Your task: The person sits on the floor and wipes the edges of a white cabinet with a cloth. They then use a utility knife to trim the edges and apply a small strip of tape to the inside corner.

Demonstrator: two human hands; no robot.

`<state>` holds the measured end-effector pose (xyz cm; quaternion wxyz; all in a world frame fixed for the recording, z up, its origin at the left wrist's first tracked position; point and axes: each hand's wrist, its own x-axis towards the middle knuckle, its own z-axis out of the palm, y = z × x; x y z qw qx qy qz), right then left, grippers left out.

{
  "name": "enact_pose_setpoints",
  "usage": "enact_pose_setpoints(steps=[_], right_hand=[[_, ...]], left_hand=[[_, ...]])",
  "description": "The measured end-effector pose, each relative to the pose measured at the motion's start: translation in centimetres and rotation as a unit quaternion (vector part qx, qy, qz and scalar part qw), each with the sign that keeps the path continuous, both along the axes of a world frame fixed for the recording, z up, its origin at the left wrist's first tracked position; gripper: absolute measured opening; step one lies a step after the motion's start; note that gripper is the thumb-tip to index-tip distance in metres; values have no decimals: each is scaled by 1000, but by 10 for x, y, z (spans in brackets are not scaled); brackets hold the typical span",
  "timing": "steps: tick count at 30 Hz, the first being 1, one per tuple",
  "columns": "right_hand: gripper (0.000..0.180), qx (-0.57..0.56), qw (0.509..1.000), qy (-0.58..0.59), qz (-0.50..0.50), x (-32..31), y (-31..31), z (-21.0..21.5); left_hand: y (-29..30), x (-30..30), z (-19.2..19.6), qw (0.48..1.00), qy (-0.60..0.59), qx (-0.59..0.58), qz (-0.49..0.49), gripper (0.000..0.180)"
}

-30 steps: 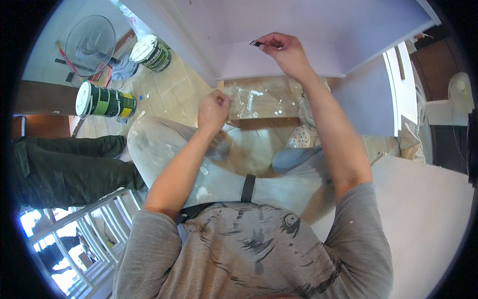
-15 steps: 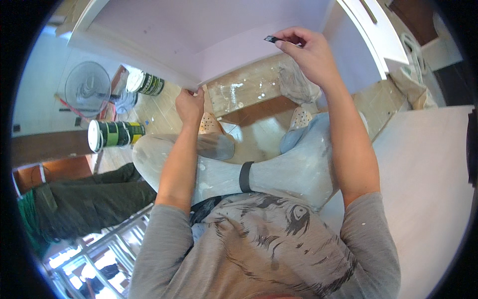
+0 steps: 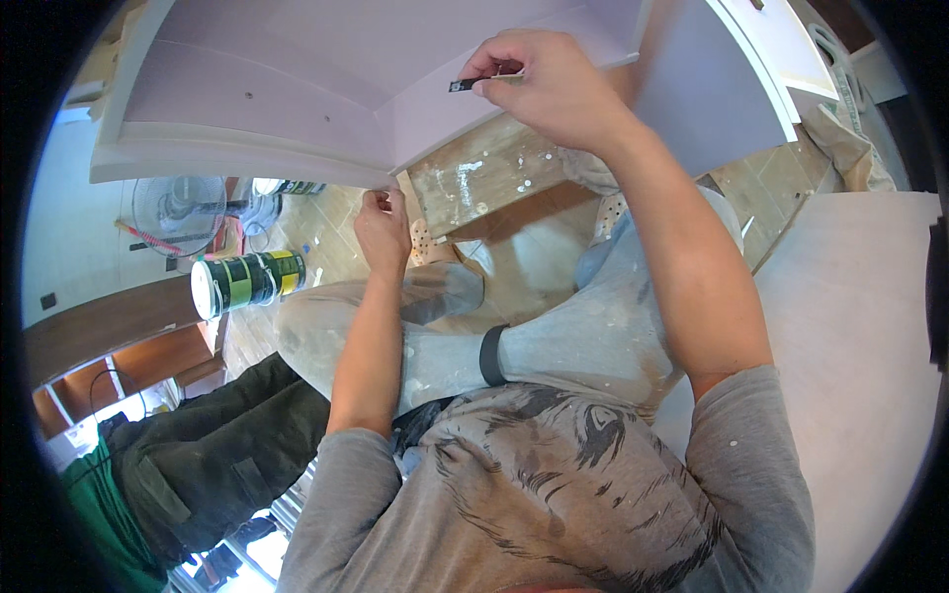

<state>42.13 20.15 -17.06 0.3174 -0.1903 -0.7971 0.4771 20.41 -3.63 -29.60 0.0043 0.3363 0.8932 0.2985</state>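
My right hand (image 3: pixel 554 84) pinches a small flat black-ended tool (image 3: pixel 462 86) between thumb and fingers; its exact kind does not show. It is held in front of the pale lilac inside of a white cabinet (image 3: pixel 297 104). My left hand (image 3: pixel 382 229) is closed, with curled fingertips just below the cabinet's lower front corner. Whatever it may hold there is too small to make out. A paint-spotted wooden board (image 3: pixel 484 178) lies beneath the cabinet opening, between my feet.
At left stand a green and black paint bucket (image 3: pixel 247 282), a second bucket (image 3: pixel 287 186) and a fan (image 3: pixel 178 217). Another person's dark trousers (image 3: pixel 217 435) are close at lower left. A pale panel (image 3: pixel 860 366) fills the right side; a cabinet door (image 3: pixel 707 94) hangs open at upper right.
My right hand has moved left with the black-ended tool, farther in front of the cabinet's inside. The left hand stays near the lower corner. The view has shifted, and the other person's legs appear lower.
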Motion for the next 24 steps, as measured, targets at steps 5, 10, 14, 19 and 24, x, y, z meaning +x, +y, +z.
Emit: enact_pose_setpoints(steps=[5, 10, 14, 19, 24], right_hand=[[19, 51, 998, -24, 23, -15, -8, 0], [20, 19, 997, -68, 24, -20, -10, 0], [21, 23, 994, -106, 32, -23, -9, -4], [22, 40, 993, -104, 38, -25, -11, -10], [22, 24, 992, -117, 41, -27, -9, -16]], left_hand=[[-5, -7, -12, 999, 36, -10, -6, 38], [4, -12, -2, 999, -4, 41, 10, 37], [9, -13, 0, 995, -47, 90, 24, 38], [12, -10, -1, 992, -56, 110, 39, 32], [16, -11, -5, 993, -45, 96, 46, 26]])
